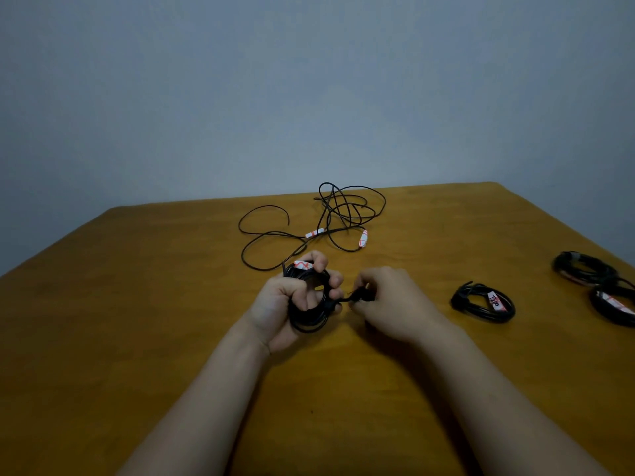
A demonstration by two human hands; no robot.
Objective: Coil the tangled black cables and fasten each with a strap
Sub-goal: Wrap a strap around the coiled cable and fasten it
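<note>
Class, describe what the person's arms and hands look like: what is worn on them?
No sleeves show: the left forearm and right forearm are bare to the picture's edge. No gloves, rings or watch show on the left hand or right hand.

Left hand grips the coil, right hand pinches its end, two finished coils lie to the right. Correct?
No: the head view shows three finished coils to the right, not two. The left hand grips the coil and the right hand pinches its end.
</note>
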